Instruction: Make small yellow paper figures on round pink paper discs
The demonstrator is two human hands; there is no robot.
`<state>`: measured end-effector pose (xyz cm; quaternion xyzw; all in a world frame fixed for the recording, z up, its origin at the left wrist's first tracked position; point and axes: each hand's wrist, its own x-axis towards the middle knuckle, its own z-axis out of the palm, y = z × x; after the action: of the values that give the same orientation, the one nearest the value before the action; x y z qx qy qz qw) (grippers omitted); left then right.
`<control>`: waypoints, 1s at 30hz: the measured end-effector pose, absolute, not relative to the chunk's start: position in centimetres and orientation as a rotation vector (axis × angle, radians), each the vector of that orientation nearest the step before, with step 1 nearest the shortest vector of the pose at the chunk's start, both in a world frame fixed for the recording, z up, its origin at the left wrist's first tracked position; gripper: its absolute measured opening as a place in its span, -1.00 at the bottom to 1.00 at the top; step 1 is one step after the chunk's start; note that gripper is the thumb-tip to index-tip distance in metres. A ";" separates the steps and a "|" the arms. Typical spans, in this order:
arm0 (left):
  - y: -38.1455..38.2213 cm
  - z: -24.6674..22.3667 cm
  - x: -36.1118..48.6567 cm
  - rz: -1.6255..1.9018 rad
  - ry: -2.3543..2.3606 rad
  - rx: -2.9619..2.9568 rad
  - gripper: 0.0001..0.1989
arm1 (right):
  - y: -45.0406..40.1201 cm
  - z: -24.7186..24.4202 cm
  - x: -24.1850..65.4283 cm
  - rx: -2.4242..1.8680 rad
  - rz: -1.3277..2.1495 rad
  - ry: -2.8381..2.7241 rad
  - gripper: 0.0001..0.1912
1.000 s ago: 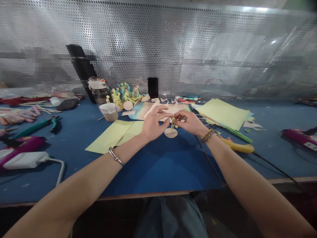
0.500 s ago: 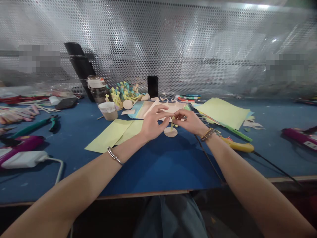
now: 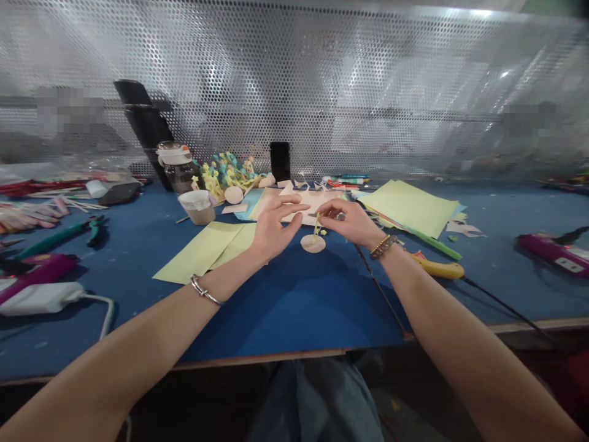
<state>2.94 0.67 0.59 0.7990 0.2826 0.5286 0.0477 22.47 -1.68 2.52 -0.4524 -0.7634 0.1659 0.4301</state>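
The fingertips of your right hand (image 3: 321, 215) are drawn together at the upper end of a thin yellow-green strip (image 3: 316, 227), with thumb and forefinger appearing to pinch it. Your left hand (image 3: 272, 232) is open, its thumb spread well away from the forefinger, and you have nothing visible in it; its fingertips point across towards the strip but are apart from it. The strip runs close to upright, from your right fingertips down to a pale round disc (image 3: 313, 244), which lies just below them on your side, between your two hands and slightly nearer the right. Whether the strip's foot is fixed to the disc or only meets it, you cannot tell from here. A small yellow-green piece (image 3: 324, 232) sits just right of the strip, under your right fingers; whether it is joined on is too small to make out. Beyond your fingertips lie pale pink sheets (image 3: 317, 200), and beside your left forearm are yellow sheets (image 3: 196, 253) on the blue table (image 3: 285, 313). To your right you have a green-handled tool (image 3: 435, 244), a yellow-handled tool (image 3: 440, 268) with a dark cord, and a stack of yellow paper (image 3: 409, 205). Farther out on your left stand a cup (image 3: 200, 209) and a cluster of yellow and blue shapes (image 3: 227, 175), with a black phone (image 3: 280, 161) upright at the back.
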 end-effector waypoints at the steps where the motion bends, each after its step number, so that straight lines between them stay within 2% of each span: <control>1: 0.7 0.5 2.9 1.597 0.875 2.426 -0.78 | -1.7 2.6 22.5 -1.123 0.408 -1.898 -0.86; 8: 1.4 -0.1 2.7 1.411 0.983 2.341 -0.74 | -1.3 2.6 23.3 -1.221 0.336 -1.805 -0.70; 15: 1.3 -0.4 2.6 1.108 1.060 2.377 -0.70 | -1.1 2.3 23.3 -1.292 0.330 -1.803 -0.83; 20: 1.1 -0.1 2.7 1.178 1.050 2.432 -0.68 | -1.3 2.5 23.1 -1.282 0.360 -1.822 -0.85; 30: 1.0 -0.5 3.3 1.281 0.891 2.381 -0.84 | -1.9 3.1 22.6 -1.100 0.316 -1.842 -0.87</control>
<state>3.25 1.02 -0.49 0.8273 0.3095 0.4452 0.1467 22.59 -1.91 3.09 -0.4483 -0.7510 0.1287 0.4674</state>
